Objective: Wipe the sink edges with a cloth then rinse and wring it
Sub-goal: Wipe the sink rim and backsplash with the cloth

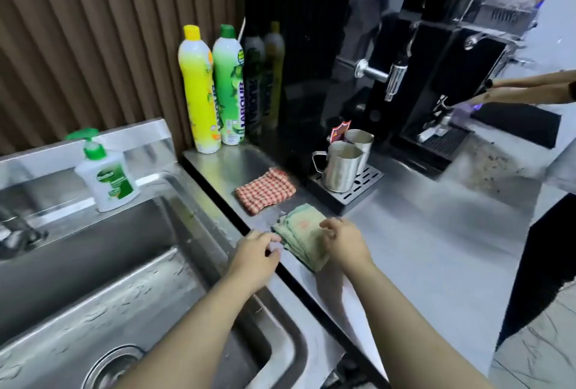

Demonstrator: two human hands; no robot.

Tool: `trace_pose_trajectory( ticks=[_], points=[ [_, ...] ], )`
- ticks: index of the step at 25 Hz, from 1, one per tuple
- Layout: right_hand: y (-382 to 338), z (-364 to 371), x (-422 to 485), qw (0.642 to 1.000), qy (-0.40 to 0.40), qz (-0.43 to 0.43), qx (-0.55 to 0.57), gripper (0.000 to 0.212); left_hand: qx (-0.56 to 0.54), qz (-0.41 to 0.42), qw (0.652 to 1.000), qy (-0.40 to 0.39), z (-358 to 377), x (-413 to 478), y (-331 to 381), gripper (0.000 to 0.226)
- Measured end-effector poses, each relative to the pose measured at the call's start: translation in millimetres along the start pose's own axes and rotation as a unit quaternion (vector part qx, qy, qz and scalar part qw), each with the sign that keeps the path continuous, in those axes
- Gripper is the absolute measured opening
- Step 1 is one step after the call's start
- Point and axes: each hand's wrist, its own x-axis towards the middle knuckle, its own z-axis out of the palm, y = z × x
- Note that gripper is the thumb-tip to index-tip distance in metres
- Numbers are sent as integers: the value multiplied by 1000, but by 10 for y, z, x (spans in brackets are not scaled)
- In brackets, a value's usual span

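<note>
A folded pale green cloth [300, 232] lies on the steel counter just right of the sink's right edge [218, 223]. My left hand [257, 253] rests at the cloth's left side, fingertips touching its edge. My right hand [343, 240] lies on the cloth's right side, fingers curled over it. The steel sink [109, 279] fills the lower left, with its drain [115, 367] at the bottom. Whether either hand grips the cloth is unclear.
A red checked cloth [265, 190] lies behind the green one. Soap pump bottle [106, 173] stands on the sink's back ledge. Two detergent bottles [212, 89] stand in the corner. Two steel jugs [343, 164] sit on a drip tray. Another person's arm [530, 89] reaches toward the coffee machine [436, 77].
</note>
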Motion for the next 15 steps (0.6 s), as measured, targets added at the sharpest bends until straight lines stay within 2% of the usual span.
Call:
trace_pose_trajectory(
  ticks=[4,8,11,13,15],
  points=[
    [125,-8,258,994,-17,37,-100,39,231,3,972,29,320,317,324,37],
    [229,19,366,994,-20,63,-89,42,317,-36,943,91,492,483,434,45],
    [265,-12,357,993,-46,106,13,27,299,-76,948,75,480,572,446,52],
    [220,-70,322,996,-44,48,55,25,232,-83,969,36,375,618,377,45],
    [80,-215,255,981,-66,-16,183,25,88,-58,994,40,173,530,253,32]
  ],
)
